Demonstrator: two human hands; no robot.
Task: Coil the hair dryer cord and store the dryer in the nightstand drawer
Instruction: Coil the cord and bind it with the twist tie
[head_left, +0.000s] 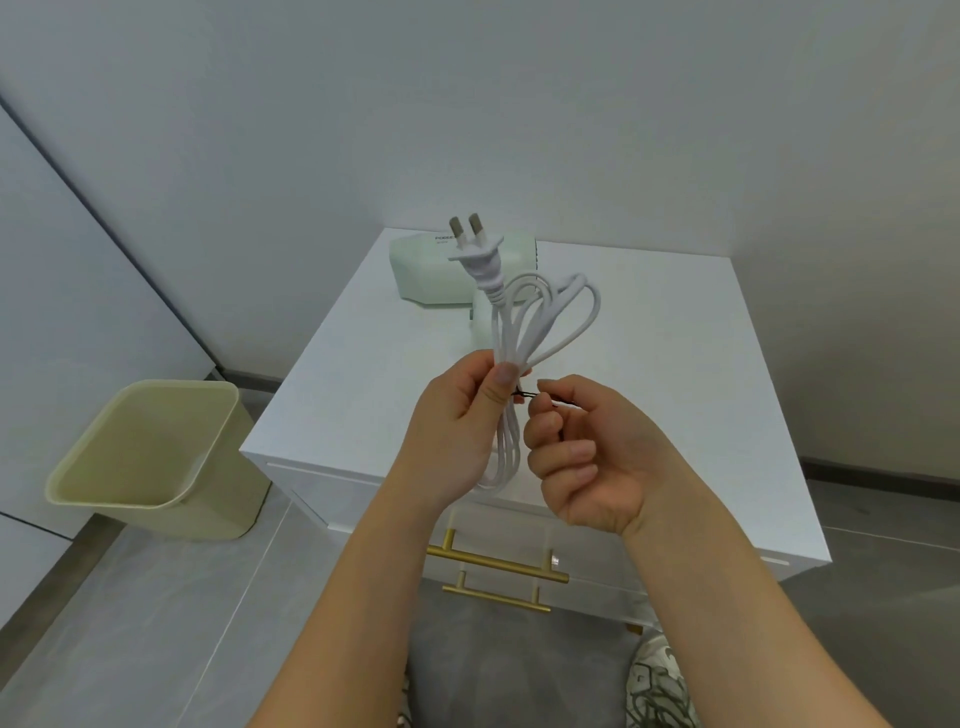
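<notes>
Nightstand (363, 395): 1 dryer (421, 270); L hand (457, 426) grips cord (524, 332) (4 loops?)

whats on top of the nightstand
Only the pale green hair dryer lies on the nightstand, at its back. The cord bundle and hands cover its handle.

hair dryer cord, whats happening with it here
A person holds the coiled white cord bunched in the left hand, plug pointing up. The right hand pinches a thin dark tie at the bundle, seemingly to bind it. The hair dryer lies on the white nightstand, whose drawers, with gold handles, look shut. A pale bin stands beside it.
</notes>
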